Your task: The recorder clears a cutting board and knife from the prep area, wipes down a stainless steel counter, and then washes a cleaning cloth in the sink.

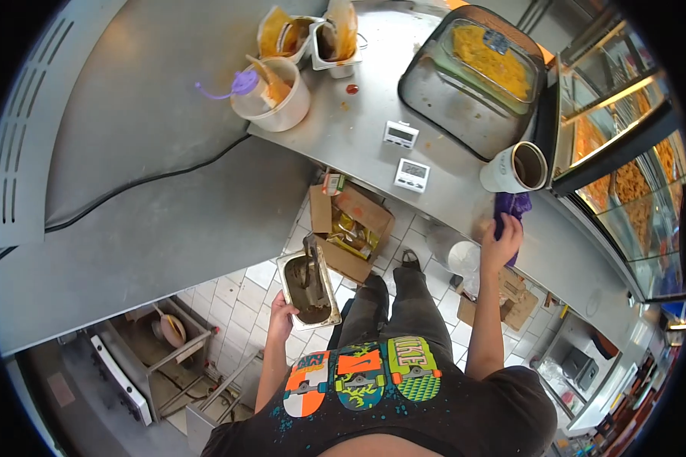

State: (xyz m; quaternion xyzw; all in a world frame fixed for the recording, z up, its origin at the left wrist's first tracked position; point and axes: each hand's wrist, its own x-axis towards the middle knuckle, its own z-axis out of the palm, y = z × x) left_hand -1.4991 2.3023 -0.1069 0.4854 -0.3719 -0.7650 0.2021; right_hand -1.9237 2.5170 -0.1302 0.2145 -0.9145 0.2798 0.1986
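Note:
My left hand [281, 315] grips a small rectangular steel food pan [336, 308] by its near left rim, above the tiled floor. Dark brown residue coats the pan's inside. A sauce-coated utensil [310, 257] rests in it, its end rising past the far rim; its exact kind is unclear. At the counter's front edge, the fingers of my right hand [501, 247] close on a purple cloth [514, 204], part of which hangs below the hand. Just beyond the cloth, a white cup [500, 171] with a dark inside leans or lies on the steel counter [371, 134].
Two digital timers, one white [412, 175] and another [401, 135], sit mid-counter. Behind them is a dark-rimmed tray [463, 108] bearing a container of yellow food [491, 63]. A white tub [288, 108] holds a squeeze bottle [251, 85]. An open cardboard box [343, 257] stands on the floor.

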